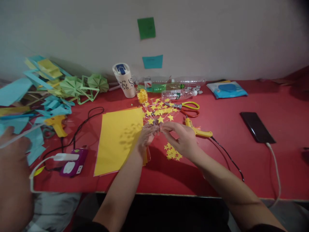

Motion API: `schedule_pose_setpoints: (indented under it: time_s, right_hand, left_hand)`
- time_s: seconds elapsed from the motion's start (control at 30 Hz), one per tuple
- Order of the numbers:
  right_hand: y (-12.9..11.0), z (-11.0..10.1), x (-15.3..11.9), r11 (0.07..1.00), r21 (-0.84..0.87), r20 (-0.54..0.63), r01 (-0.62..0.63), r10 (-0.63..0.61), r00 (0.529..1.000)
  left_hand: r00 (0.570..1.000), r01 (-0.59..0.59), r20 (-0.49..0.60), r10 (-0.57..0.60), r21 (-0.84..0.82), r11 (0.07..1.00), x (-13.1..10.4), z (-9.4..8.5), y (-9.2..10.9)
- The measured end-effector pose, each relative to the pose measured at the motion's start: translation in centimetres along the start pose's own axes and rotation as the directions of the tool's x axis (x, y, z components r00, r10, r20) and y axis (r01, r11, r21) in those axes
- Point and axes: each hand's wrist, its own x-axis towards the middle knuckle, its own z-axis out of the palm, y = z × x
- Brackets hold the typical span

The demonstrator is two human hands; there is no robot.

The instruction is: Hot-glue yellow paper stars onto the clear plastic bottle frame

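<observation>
My left hand (146,135) is closed around the base of a clear plastic piece with thin strips fanning outward, tipped with yellow paper stars (160,119). Against it, my right hand (182,137) pinches thumb and fingers together; what lies between them is too small to make out. Below my right hand a small heap of loose yellow stars (173,152) lies on the red table (169,180). To the left, partly under my left forearm, is a stack of yellow paper sheets (116,138). A yellow glue gun (198,131) rests just right of my right hand.
Behind are scissors (190,109), plastic bottles (178,94), a white tumbler (125,80) and a wipes pack (227,89). A phone (257,127) charges at right. At left are paper crafts (72,87), another glue gun (57,125), a purple power strip (73,162) and another person's arm (14,174).
</observation>
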Motion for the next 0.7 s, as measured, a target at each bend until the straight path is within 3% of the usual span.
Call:
schedule_pose_setpoints:
  time_s: [0.7]
  right_hand:
    - [-0.24, -0.18, 0.01, 0.999, 0.014, 0.028, -0.033, 0.033, 0.999]
  left_hand:
    - [1.0, 0.001, 0.01, 0.0, -0.035, 0.999, -0.58, 0.77, 0.47]
